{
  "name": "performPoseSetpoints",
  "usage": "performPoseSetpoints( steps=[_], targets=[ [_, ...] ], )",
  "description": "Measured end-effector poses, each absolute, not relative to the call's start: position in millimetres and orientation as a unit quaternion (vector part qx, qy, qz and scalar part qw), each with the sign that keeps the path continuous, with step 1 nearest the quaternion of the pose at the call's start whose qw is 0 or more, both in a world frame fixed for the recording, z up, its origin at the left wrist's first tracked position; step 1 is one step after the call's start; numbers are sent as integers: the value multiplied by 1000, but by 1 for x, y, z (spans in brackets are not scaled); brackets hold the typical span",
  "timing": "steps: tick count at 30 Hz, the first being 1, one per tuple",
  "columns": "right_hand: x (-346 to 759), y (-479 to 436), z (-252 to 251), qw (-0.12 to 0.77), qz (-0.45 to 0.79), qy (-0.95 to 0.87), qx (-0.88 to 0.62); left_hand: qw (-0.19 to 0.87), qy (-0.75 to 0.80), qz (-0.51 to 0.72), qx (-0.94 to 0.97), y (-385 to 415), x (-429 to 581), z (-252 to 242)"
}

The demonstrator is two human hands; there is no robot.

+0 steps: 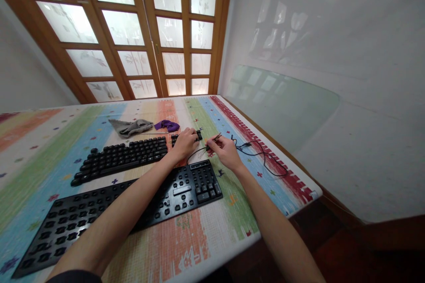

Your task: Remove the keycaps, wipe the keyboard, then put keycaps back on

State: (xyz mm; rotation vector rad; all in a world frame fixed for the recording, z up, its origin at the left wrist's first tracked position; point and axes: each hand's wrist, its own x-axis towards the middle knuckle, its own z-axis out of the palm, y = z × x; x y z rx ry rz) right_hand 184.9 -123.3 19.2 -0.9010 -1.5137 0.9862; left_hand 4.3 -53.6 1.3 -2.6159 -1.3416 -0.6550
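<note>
A black keyboard base (182,189) lies nearest me, most of its keycaps off, with several still on the number pad at its right end. Behind it, loose black keycaps (133,154) are laid out in keyboard rows. My left hand (187,142) is at the right end of these rows, fingers curled down against a small black keycap (199,134). Between the thumb and fingers of my right hand (226,151) is a thin wire keycap puller (202,153), its wire loops pointing left above the keyboard's top right corner. My left forearm hides part of the base.
A grey cloth (131,128) and a purple cloth (168,125) lie behind the keycaps. The black cable (265,153) coils on the right side of the striped tablecloth (195,234). A wall (365,141) stands beyond the table's right edge, and glazed doors (184,30) stand behind.
</note>
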Motion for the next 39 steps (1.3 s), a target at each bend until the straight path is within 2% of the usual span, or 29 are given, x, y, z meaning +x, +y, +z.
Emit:
performPoseSetpoints(
  steps=[23,30,35,39],
  targets=[
    [185,-126,25,528,405,-638,-387,82,-462,-218,-856,-51,3,2],
    [188,-126,28,518,457,-624,-365,81,-470,-237,-846,-53,-2,4],
    [194,-131,33,472,527,-640,-299,67,-482,-263,-833,-69,-8,10],
    [193,-140,38,350,562,-707,-248,27,-441,-281,-852,-100,-20,12]
  ],
)
